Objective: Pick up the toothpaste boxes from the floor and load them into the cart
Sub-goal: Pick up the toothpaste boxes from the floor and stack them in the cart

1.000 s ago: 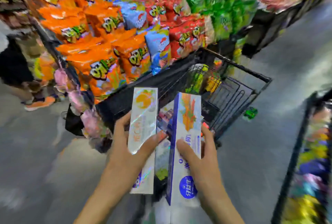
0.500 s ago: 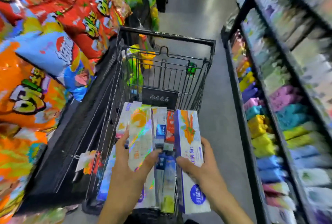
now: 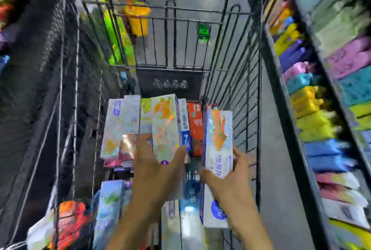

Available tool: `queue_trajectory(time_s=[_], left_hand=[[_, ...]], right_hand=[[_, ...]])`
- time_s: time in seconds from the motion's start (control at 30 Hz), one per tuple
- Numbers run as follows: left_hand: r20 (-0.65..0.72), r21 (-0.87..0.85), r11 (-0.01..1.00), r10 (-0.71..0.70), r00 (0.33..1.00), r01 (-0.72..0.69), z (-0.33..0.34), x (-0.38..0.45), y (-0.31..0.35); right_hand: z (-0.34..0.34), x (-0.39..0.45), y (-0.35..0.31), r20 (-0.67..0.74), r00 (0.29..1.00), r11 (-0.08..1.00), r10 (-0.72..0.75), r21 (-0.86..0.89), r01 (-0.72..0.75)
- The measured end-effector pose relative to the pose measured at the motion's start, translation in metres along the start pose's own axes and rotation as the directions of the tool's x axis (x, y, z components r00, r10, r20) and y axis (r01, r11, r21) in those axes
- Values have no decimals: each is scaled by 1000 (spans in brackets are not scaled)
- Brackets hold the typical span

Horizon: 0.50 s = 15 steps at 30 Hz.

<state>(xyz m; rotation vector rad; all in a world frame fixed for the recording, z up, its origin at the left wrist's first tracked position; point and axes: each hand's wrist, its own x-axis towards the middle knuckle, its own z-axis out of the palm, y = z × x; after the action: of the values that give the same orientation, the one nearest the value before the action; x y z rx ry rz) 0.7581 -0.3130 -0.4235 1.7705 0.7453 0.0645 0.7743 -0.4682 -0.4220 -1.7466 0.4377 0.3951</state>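
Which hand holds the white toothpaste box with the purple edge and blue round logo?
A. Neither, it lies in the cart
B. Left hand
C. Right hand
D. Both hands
C: the right hand grips that box over the cart; the left hand holds another.

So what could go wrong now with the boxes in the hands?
1. The left hand holds its shiny toothpaste box loosely by the lower end, so the box might slip and land crooked on the boxes already in the cart.
2. The right hand holds the tall white box close to the cart's wire side; it could perhaps knock against the wires.
3. The picture is blurry from moving fast, so either box might be misplaced.
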Motion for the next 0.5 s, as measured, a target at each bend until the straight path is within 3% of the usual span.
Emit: queue_trajectory(time_s=[0.17,0.27,0.4,0.5], left_hand=[[-18,16,1000,4,1000,-3,38,39,-48],[-44,48,998,31,999,-28,47,49,-66],[-53,67,997,50,997,-47,49,61,-76],[-30,64,997,40,999,-38,47,65,-75]], right_hand=[[25,64,48,-150,986,994,-67,-93,53],[33,98,65,-187,976,982,-112,-173,80],[37,135,64,-187,950,891,-250,-430,150],[42,155,60,-204,950,860,-238,-498,109]])
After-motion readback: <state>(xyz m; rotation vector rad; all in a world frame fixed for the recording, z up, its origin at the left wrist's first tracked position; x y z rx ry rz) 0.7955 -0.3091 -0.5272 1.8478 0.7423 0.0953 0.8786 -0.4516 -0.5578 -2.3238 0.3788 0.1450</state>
